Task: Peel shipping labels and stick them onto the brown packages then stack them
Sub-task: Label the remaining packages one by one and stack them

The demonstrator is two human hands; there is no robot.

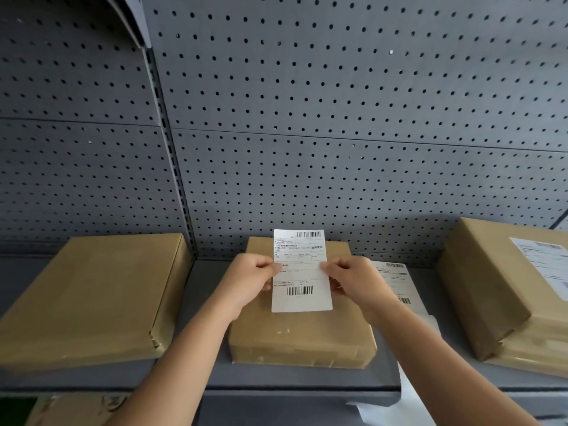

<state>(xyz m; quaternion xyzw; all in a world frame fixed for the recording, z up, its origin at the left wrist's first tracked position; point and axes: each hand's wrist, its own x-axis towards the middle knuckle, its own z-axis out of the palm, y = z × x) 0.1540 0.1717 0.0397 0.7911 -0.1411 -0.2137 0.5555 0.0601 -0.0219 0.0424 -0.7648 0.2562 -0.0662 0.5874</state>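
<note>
Grey pegboard backs a grey shelf [203,373]; both hands hold one shipping label over the middle package.

Left hand [250,281] pinches the label [301,272] at its left edge, right hand [350,281] at its right edge, fingers closed on the paper, printed side facing the camera, upright, at frame centre. Middle brown package [302,342] lies flat beneath it, front edge near the shelf lip. Bare shelf strips separate it from the left package [92,296] and from the labelled stack [504,290] at right. Another label sheet [396,281] lies just right of the middle package; white backing paper [408,404] hangs over the shelf's front edge.
</note>
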